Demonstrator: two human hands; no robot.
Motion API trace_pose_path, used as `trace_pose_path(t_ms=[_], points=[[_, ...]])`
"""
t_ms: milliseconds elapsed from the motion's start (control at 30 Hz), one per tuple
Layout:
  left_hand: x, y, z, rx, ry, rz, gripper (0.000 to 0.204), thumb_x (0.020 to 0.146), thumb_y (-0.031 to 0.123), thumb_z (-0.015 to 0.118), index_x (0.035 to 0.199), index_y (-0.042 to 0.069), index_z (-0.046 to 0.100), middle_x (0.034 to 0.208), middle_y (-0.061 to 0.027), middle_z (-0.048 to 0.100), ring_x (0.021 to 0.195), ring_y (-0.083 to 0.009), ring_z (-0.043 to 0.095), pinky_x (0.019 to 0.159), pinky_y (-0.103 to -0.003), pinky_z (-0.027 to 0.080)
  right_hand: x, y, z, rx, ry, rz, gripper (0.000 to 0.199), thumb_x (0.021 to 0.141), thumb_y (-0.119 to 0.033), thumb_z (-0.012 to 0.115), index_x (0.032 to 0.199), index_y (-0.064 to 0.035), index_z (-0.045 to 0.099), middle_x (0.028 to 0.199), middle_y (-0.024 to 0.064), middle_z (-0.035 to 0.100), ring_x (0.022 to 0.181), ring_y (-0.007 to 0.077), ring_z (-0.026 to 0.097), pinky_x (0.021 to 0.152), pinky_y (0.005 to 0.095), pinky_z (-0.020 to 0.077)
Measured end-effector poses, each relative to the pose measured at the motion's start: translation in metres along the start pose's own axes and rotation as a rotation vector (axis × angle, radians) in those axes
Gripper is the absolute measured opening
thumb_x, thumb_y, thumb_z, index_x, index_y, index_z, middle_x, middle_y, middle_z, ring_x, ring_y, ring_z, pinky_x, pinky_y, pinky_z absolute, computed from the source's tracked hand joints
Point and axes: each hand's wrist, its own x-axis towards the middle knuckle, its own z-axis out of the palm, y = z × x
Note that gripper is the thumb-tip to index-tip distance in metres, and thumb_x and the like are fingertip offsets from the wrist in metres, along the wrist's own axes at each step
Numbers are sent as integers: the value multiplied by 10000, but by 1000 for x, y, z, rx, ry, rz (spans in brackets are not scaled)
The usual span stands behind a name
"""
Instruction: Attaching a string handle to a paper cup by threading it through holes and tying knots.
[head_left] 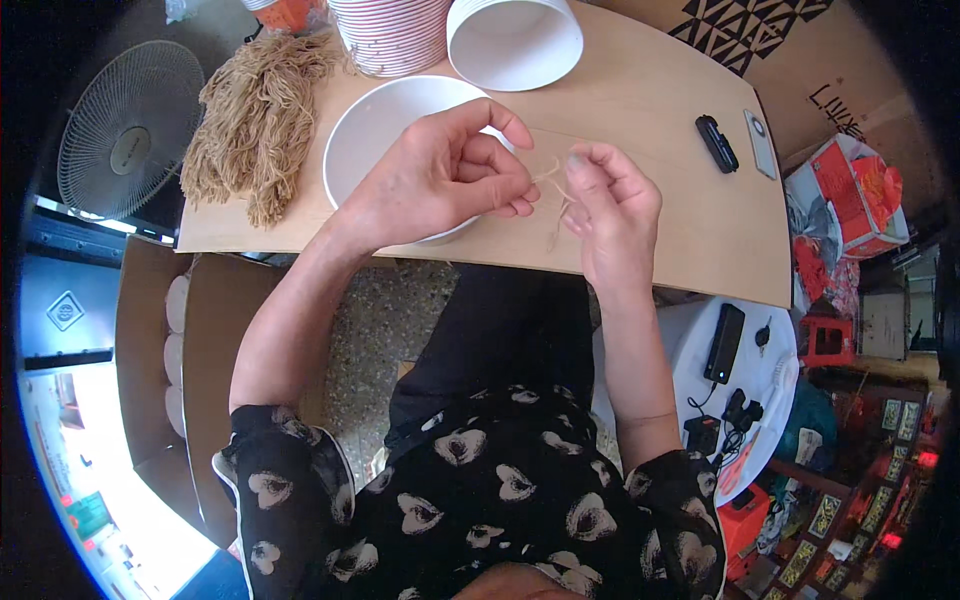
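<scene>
Fan (130, 150) stands well left of and beyond the left hand (455, 170), near the left end of the table (640, 90). Carton (225, 350), its flaps raised, sits below the near edge, left of the left forearm. Yarn (260, 120), tan and loose, lies on the tabletop between the fan and the left hand. The white bowl (350, 150) is partly hidden under that hand, its rim passing below the wrist; whether they touch I cannot tell. Beyond the hand rise the cup stack (390, 35) and, just right of it, a tipped white tub (515, 45). The left hand curls, one finger arched apart, its lower fingertips bunched on the strand (548, 180). This thin, slightly blurred strand spans the short gap to the right hand (615, 205), whose thumb and fingers pinch its other end, close over the near edge. From there, smooth tabletop gives room rightward to the black case (716, 144), with the pale remote (759, 143) beside it at the curved right edge. Below that edge, right of the right forearm, a white stool (770, 400) holds the charger (726, 340). Further right, red packets (850, 190) fill a basket.
</scene>
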Motion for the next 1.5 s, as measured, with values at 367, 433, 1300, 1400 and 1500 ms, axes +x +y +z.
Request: trace_pose_path(t_ms=[367, 433, 1300, 1400, 1500], points=[[1, -2, -1, 44, 18, 35, 240, 929, -12, 611, 1128, 0, 478, 916, -124, 696, 857, -147, 688, 709, -241, 553, 0, -7, -3, -237, -88, -75, 164, 917, -153, 692, 911, 11, 679, 664, -57, 582, 563, -10, 451, 485, 172, 327], [2, 0, 0, 17, 6, 28, 231, 930, -14, 609, 1125, -3, 485, 918, -120, 695, 856, -143, 686, 715, -238, 553, 5, -10, -12, -168, -72, -63, 161, 917, -150, 691, 903, 9, 675, 664, -59, 580, 561, -12, 448, 484, 171, 325], [10, 5, 4, 45, -33, -37, 248, 930, 3, 613, 1166, -23, 542, 909, -71, 684, 856, -112, 674, 765, -233, 547, 10, -13, -34, 43, -432, 216, 271, 981, -223, 586, 967, 34, 667, 863, 59, 672, 804, 115, 626, 758, 269, 502], [10, 7, 5, 45, -32, -56, 249, 928, -1, 613, 1166, -25, 543, 909, -68, 684, 854, -109, 673, 766, -232, 546, 11, -10, -38, 32, -472, 239, 268, 980, -222, 585, 963, 34, 659, 836, 69, 663, 795, 135, 635, 761, 276, 513], [10, 5, 4, 62, -24, -54, 246, 929, -3, 609, 1165, -27, 544, 916, -72, 688, 849, -108, 671, 763, -231, 545, 10, -8, -39, -96, -483, 125, 278, 986, -245, 575, 960, 20, 657, 822, 63, 655, 779, 139, 635, 752, 280, 519]])
